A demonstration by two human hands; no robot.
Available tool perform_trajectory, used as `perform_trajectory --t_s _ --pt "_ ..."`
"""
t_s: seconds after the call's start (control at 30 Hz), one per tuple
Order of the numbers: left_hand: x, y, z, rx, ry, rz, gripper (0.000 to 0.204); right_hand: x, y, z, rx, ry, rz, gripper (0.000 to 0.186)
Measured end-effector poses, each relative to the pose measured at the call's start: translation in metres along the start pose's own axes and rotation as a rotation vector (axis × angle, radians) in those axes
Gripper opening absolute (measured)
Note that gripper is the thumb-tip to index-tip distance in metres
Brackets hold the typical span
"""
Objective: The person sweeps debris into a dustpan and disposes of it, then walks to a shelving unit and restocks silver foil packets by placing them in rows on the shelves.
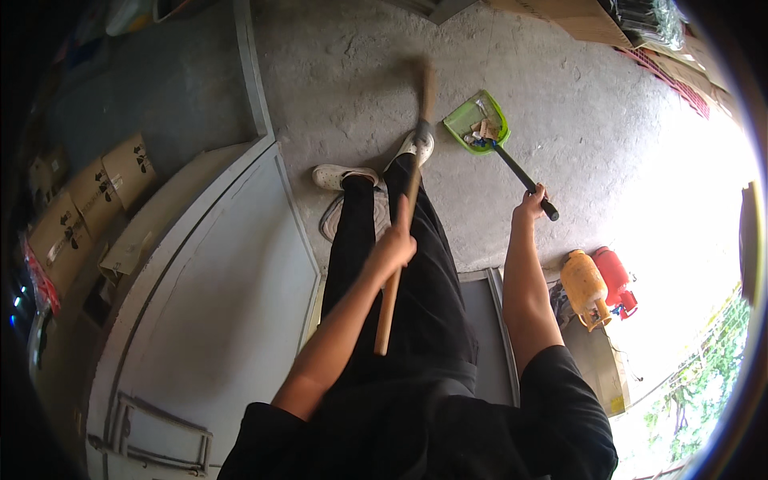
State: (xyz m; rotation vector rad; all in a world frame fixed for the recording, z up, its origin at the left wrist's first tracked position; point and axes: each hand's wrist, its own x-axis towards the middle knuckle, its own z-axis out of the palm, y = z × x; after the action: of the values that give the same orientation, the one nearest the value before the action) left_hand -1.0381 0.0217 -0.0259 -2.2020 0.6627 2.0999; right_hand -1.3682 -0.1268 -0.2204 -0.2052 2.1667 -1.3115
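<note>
My left hand [392, 248] is closed around the wooden handle of a broom [390, 308], which slants up and away in front of my legs. The broom's far end is smeared by motion, so its head cannot be made out clearly. Off to the right, my right hand [531, 203] grips the black handle of a green dustpan [504, 120] near its top end. The pan rests on the concrete floor, right of my right shoe. Small litter [482, 130], with brownish and blue scraps, lies inside it.
My pale shoes [344, 177] stand on rough concrete [336, 88]. A grey metal door [216, 296] is at left, with cardboard boxes [88, 200] beyond it. Yellow [584, 282] and red [613, 274] gas cylinders stand at right. More cardboard [560, 18] lies at the far right.
</note>
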Motion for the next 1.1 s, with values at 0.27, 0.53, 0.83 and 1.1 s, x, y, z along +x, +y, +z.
perform_trajectory --t_s 0.27,0.53,0.83,1.1 --pt "-0.129 -0.019 -0.061 -0.189 -0.234 -0.010 0.086 0.001 0.010 -0.002 0.100 0.125 0.013 0.015" --pt "-0.054 -0.077 -0.214 -0.246 0.332 -0.008 0.091 -0.005 0.011 -0.044 0.198 0.271 0.160 0.013" --pt "0.057 0.026 -0.016 0.336 0.119 0.230 0.088 -0.015 0.031 -0.028 0.169 0.532 0.250 0.028" --pt "-0.105 0.040 -0.105 0.133 -0.211 0.046 0.084 -0.005 0.044 -0.052 0.282 0.534 0.278 0.023"
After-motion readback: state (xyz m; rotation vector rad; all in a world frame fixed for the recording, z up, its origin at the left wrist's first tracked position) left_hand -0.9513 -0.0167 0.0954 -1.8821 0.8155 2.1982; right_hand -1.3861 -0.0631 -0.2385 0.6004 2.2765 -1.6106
